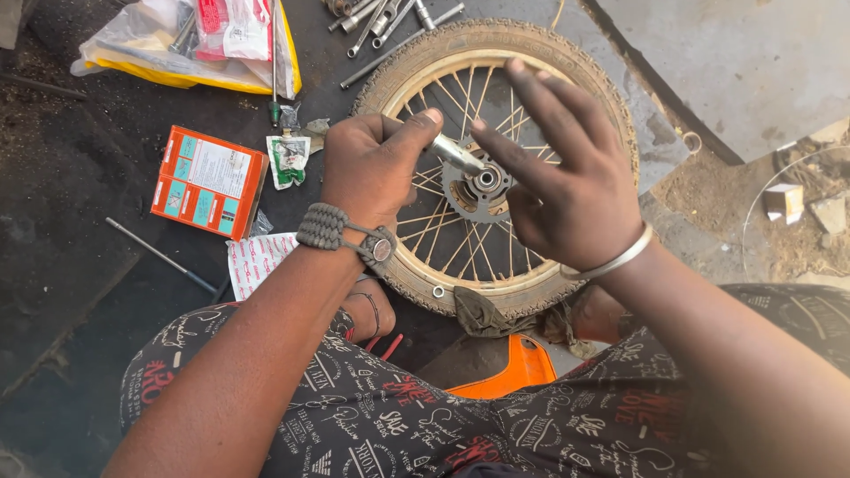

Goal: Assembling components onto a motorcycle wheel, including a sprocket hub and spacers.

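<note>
Your left hand (pixel 372 164) grips the axle (pixel 456 153), its tip at the hub (pixel 485 180) of the wheel (pixel 496 168) on the floor — barely inserted; right hand (pixel 567 177) hovers, fingers spread — empty

A dark, oil-stained floor (pixel 80 177) is carrying everything; a spoked wheel (pixel 496 168) with a knobby tyre is lying flat on it near the middle; an orange box (pixel 209 181) is resting to the wheel's left, with a thin metal rod (pixel 159 255) lying below it; spanners (pixel 376 22) are lying at the top edge; a plastic bag (pixel 190 44) is sitting top left; a small green-and-white packet (pixel 288 161) is lying just beside the box.
</note>
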